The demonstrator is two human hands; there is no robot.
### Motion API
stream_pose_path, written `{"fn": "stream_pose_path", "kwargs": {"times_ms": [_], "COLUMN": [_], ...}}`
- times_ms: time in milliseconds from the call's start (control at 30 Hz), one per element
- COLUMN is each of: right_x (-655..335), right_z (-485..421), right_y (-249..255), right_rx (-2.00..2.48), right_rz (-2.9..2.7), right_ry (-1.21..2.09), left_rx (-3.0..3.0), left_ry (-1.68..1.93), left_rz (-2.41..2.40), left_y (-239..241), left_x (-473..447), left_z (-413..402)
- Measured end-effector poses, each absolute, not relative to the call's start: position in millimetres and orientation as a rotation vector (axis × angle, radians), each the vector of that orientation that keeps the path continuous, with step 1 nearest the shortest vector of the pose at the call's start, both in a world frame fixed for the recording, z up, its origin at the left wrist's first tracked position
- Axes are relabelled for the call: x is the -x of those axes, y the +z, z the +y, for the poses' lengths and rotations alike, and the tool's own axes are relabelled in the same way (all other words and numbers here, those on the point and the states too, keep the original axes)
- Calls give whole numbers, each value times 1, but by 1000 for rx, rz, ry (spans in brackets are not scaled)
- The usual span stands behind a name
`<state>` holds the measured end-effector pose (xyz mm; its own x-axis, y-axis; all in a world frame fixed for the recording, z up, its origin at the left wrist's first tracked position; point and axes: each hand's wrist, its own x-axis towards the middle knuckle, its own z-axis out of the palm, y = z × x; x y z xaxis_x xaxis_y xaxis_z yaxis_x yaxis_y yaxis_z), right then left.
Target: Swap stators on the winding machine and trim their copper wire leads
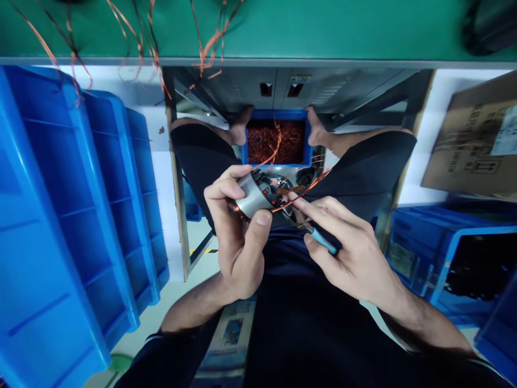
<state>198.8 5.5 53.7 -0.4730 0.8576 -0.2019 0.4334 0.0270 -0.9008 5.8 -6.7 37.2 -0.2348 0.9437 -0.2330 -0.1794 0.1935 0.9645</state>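
My left hand (238, 226) is wrapped round a motor stator (255, 197), a silver metal cylinder with copper windings showing at its ends. Loose copper wires (317, 182) stick out from its open right end, and another bundle rises from its top. In my right hand (347, 237) lies a pair of cutting pliers with a light blue handle (323, 240), the jaws partly hidden beside the stator. My right index finger reaches to the wires at the stator's open end.
Below, between my legs, a blue bin (309, 140) holds copper wire scraps. Stacked blue crates (121, 215) stand at left. A cardboard box (468, 134) and a blue crate (448, 253) of dark parts are at right. Wires hang over the green bench edge (323, 32).
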Motion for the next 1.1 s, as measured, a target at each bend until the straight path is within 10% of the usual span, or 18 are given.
{"fn": "stream_pose_path", "kwargs": {"times_ms": [667, 1100], "right_x": [-178, -155], "right_z": [32, 122], "right_y": [32, -148], "right_rx": [1328, 1462], "right_rz": [-1873, -1883], "right_ry": [1328, 1665], "left_rx": [-966, -838], "left_ry": [1283, 1064], "left_rz": [1498, 1888], "left_y": [16, -165], "left_x": [2, 12], "left_z": [7, 72]}}
